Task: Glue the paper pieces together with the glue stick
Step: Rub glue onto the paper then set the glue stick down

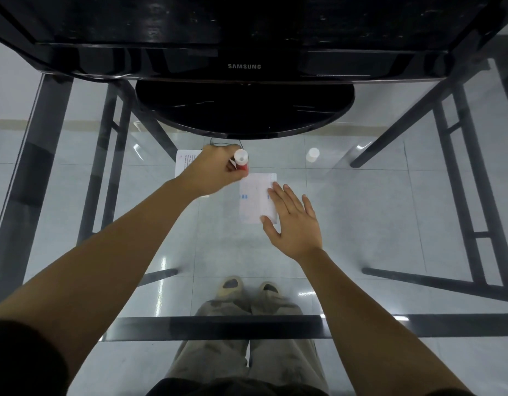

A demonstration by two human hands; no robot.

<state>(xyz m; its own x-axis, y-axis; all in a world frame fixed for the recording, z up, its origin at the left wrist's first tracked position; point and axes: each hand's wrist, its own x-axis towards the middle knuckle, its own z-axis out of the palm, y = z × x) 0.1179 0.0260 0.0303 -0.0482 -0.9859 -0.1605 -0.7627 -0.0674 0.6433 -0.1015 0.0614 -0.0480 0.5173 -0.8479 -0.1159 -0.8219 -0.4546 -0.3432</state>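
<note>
My left hand (214,170) grips a red glue stick (242,161) with a white end pointing up, held over the top left corner of a small white paper piece (254,200). That paper lies flat on the glass table. My right hand (292,221) rests flat on the paper's right edge, fingers spread. A second printed paper piece (185,161) lies further left, mostly hidden under my left hand. A white cap (312,154) stands on the glass to the right, apart from both hands.
A black Samsung monitor (244,67) with a round base (244,110) stands at the far side of the glass table (389,210). Dark table frame bars (218,325) cross near me. My legs and shoes show through the glass.
</note>
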